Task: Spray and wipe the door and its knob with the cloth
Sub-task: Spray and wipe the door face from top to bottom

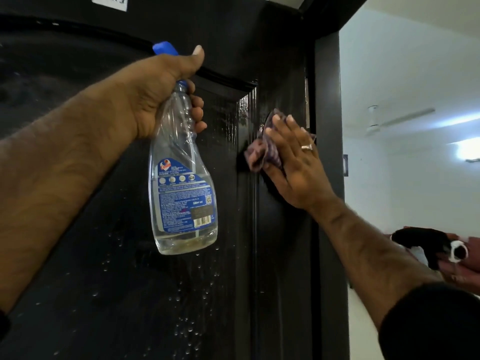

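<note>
Your right hand (pixel 293 162) presses the cloth (pixel 259 152) flat on the door (pixel 280 242) w/ grip spread, droplets lie down-left; left hand (pixel 155 100) clamps the spray bottle (pixel 181 193).

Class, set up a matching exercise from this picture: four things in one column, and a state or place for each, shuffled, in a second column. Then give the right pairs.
Column 1
1. spray bottle
2. cloth
3. door
4. ring

Column 2
A. dotted with droplets
B. on a finger of the right hand
C. pressed flat against the door's right side
D. held by its neck in the left hand

Pairs: 1-D, 2-C, 3-A, 4-B
</note>
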Demonstrator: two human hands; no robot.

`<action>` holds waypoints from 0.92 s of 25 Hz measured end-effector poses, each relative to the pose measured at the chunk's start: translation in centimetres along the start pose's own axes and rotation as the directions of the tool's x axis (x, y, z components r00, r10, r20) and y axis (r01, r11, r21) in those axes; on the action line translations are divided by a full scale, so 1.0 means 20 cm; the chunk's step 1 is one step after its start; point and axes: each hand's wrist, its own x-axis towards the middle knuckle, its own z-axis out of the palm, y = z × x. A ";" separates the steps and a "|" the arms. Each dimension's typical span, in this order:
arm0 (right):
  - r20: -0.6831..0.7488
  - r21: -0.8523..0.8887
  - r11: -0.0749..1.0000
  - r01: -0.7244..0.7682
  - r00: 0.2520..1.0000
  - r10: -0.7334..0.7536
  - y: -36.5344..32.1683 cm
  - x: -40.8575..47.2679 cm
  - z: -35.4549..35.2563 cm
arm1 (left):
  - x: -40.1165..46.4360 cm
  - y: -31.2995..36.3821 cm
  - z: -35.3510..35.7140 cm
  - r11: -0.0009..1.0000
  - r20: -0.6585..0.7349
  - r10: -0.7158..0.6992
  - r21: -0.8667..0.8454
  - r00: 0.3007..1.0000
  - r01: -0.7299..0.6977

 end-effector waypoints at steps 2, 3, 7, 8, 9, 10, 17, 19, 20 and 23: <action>-0.097 0.014 0.962 -0.273 0.957 0.273 -0.05 0.23 0.03 | 0.00 -0.01 0.00 1.000 0.009 -0.007 0.002 1.000 0.007; -0.130 0.024 0.920 -0.391 0.911 0.391 -0.13 0.32 0.06 | -0.01 -0.01 0.00 1.000 0.008 -0.015 -0.001 1.000 0.015; -0.078 0.005 0.988 -0.153 0.985 0.153 -0.27 0.22 0.11 | -0.04 -0.05 -0.06 0.999 -0.036 -0.033 -0.008 0.999 0.033; -0.031 -0.022 1.000 0.001 1.000 -0.002 -0.22 0.13 0.08 | -0.05 -0.07 -0.10 0.999 -0.044 -0.043 -0.008 0.998 0.043; 0.022 -0.038 0.989 0.146 0.989 -0.146 -0.16 0.06 0.03 | -0.07 -0.08 -0.14 0.999 -0.053 -0.050 -0.009 0.997 0.050; 0.052 -0.051 0.972 0.227 0.973 -0.225 -0.10 0.05 0.01 | -0.08 -0.09 -0.19 0.999 -0.064 -0.054 -0.010 0.996 0.054; -0.150 0.088 0.950 -0.299 0.939 0.309 -0.57 0.40 0.14 | -0.15 -0.16 -0.27 0.998 -0.058 -0.064 -0.001 0.996 0.064; -0.073 0.049 0.998 0.030 0.997 -0.027 -0.67 0.21 0.15 | -0.18 -0.19 -0.29 0.997 -0.055 -0.071 0.004 0.996 0.072; -0.010 0.027 0.976 0.216 0.976 -0.216 -0.64 0.11 0.14 | -0.19 -0.20 -0.33 0.997 -0.059 -0.071 0.013 0.996 0.072; -0.047 -0.026 0.972 0.234 0.971 -0.235 -0.46 0.21 0.10 | -0.22 -0.21 -0.47 0.997 -0.095 -0.061 0.035 0.994 0.064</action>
